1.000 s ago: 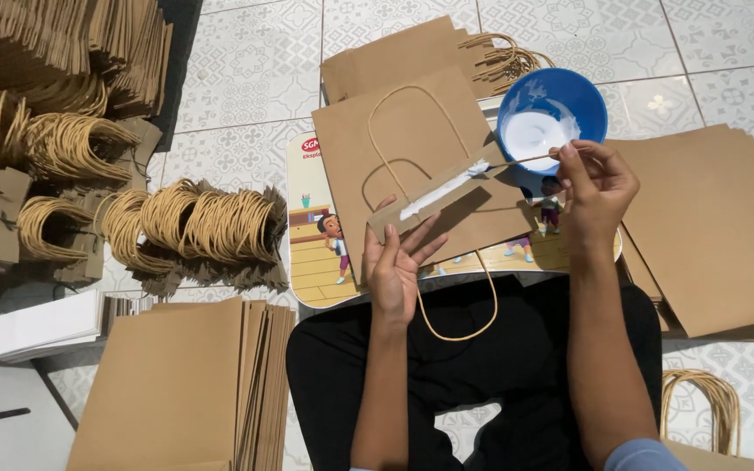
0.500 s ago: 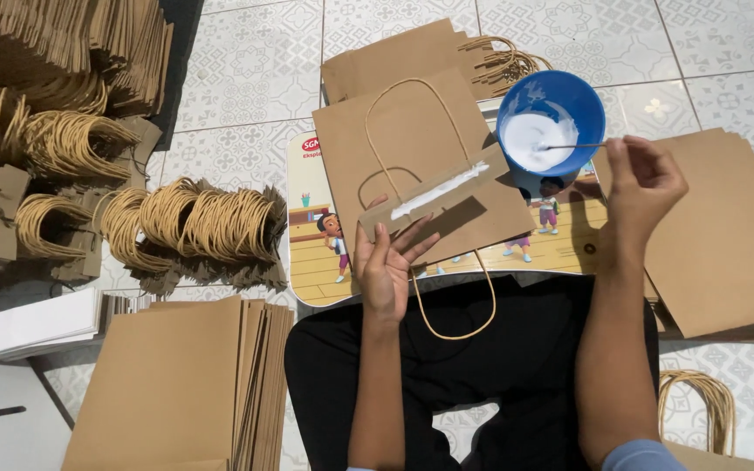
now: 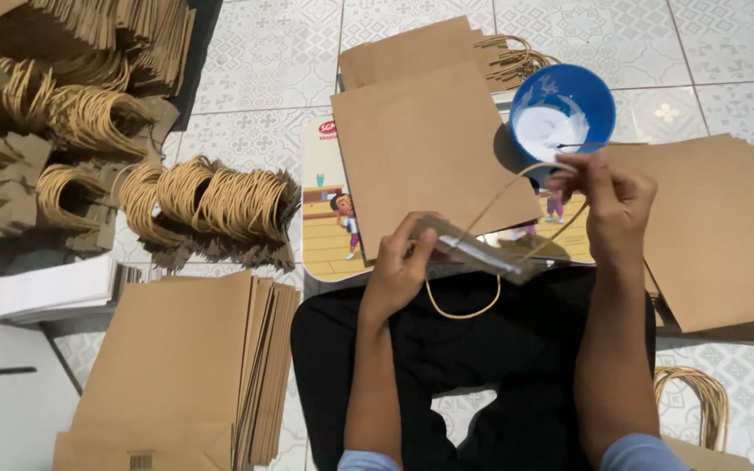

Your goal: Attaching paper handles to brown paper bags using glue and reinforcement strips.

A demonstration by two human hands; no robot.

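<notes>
Now | strip (image 3: 482, 251) at frame centre, pinched by left hand (image 3: 399, 270) | cord (image 3: 517, 187) pinched by right hand (image 3: 613, 196) | judged light, floppy, glue-wet: dry ends are best gripped.

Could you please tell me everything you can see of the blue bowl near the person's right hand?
The blue bowl is round, glossy and plastic-looking, standing upright on the floor beside the cartoon-printed board. It holds a shallow pool of white paste, with smears up its inner wall. A thin stick rests on its right rim, one end in the paste. A stack of flat brown paper bags borders its left side. The right hand is just below it, not touching.
</notes>
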